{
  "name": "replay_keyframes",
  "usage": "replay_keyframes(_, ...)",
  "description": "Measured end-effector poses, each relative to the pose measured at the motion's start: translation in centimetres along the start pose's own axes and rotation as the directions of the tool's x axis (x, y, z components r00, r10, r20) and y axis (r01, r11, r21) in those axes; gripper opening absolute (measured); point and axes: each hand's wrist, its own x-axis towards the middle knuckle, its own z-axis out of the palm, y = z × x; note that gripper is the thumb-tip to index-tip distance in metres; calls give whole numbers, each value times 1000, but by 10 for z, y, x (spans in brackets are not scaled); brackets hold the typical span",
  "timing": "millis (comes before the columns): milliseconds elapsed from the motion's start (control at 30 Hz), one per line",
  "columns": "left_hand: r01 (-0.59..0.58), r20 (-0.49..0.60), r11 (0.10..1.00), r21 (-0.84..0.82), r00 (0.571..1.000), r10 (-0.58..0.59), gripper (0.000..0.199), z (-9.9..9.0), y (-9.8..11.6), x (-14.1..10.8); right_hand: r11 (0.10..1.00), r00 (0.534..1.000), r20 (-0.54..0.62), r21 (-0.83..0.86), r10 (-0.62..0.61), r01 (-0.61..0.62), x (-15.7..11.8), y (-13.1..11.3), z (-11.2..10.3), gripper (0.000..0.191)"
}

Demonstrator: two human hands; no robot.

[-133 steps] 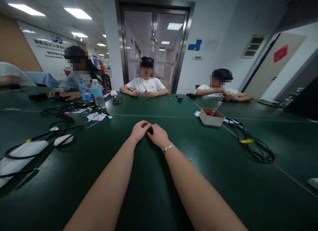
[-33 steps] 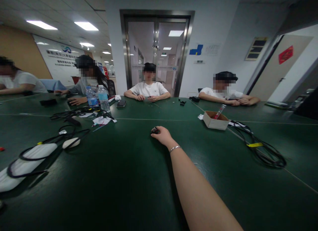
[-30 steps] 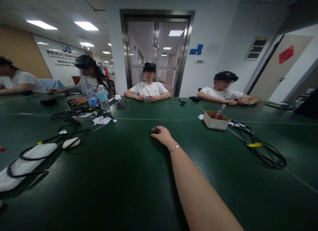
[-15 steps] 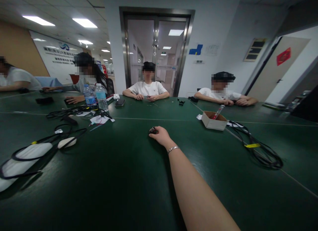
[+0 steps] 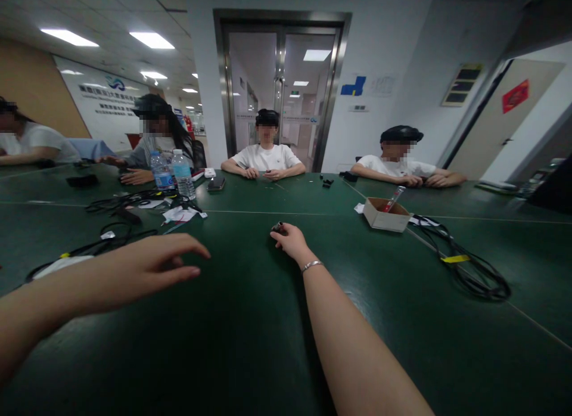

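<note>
Head view, right hand pinching small dark object, left hand grip spread over green table

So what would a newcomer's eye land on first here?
Probably the open left hand, large above the green table at left. Then perhaps the right hand, near the middle, holding a small dark object. Beyond, a white-shirted person sits across the table before glass doors.

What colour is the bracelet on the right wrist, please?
The bracelet is silver, seen in the head view.
</note>
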Motion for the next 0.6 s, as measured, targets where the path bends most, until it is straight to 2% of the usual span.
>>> replay_keyframes(33, -70, 110, 997, -23, 991, 72, 38, 2, 8, 26, 1000, 1000, -5, 14, 0, 0, 1, 1, 0, 14)
replay_keyframes(67, -107, 121, 993, -42, 986, 111, 38, 8, 17, 52, 1000, 1000, -8, 21, -5, 5, 1, 2, 0, 14)
replay_keyframes(167, -183, -66, 970, -158, 983, 174, 41, 43, 33, 118, 999, 1000, -1, 13, -30, 30, 3, 3, 1, 13)
replay_keyframes(267, -205, -204, 939, -275, 967, 151, 51, 92, 36, 159, 998, 998, 11, 11, -54, 54, 4, 3, 1, 10)
replay_keyframes(333, -238, -258, 913, -330, 954, 155, 49, 119, 34, 175, 998, 998, 22, 18, -59, 59, 4, 2, 1, 7)
replay_keyframes(400, -224, -275, 882, -415, 955, 113, 39, 137, 31, 184, 999, 998, 29, 27, -48, 47, 5, 1, 0, 8)
replay_keyframes(500, -174, -256, 817, -550, 966, 34, 26, 152, 20, 191, 998, 1000, 25, 56, -16, 14, 7, 0, -1, 12)
replay_keyframes(600, -135, -241, 732, -668, 970, -41, 25, 163, 5, 193, 993, 999, 50, 120, 9, -15, 9, 0, -3, 14)
